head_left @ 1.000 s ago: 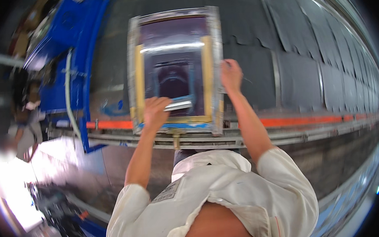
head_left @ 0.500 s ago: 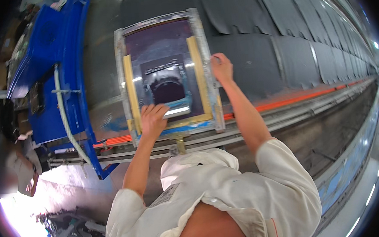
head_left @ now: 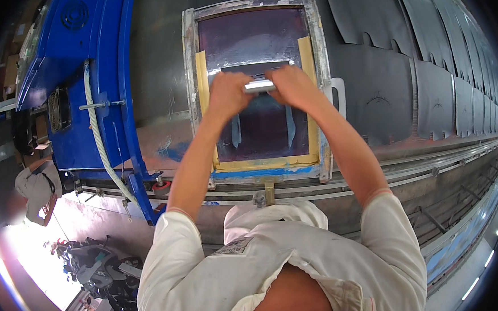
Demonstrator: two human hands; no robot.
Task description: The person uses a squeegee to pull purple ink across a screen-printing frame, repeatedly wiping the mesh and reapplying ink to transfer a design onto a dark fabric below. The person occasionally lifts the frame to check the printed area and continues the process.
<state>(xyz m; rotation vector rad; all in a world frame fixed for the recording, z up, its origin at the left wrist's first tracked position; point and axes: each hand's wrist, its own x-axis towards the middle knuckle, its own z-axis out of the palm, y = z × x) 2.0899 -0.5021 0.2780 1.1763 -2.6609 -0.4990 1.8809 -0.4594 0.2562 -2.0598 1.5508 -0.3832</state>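
A screen-printing frame (head_left: 194,96) with a dark mesh (head_left: 253,32) lies on the long table in front of me. Strips of yellow tape (head_left: 310,95) line its inner sides and near end. Both my hands grip a squeegee with a pale handle (head_left: 259,86), held crosswise over the middle of the mesh. My left hand (head_left: 230,93) is wrapped round its left part and my right hand (head_left: 291,87) round its right part. My fingers hide much of the tool. Between my arms, bluish ink streaks (head_left: 290,127) run down the mesh.
Dark flat sheets (head_left: 378,99) lie in rows on the table to the right. A blue machine (head_left: 80,143) with a pale hose (head_left: 96,125) stands at the left. Metal rails (head_left: 398,169) run along the near edge. Another person's cap (head_left: 31,186) shows at far left.
My right hand has left the frame's right side and joined my left hand on the squeegee. The squeegee has moved from the near part of the mesh to farther up. The view has shifted.
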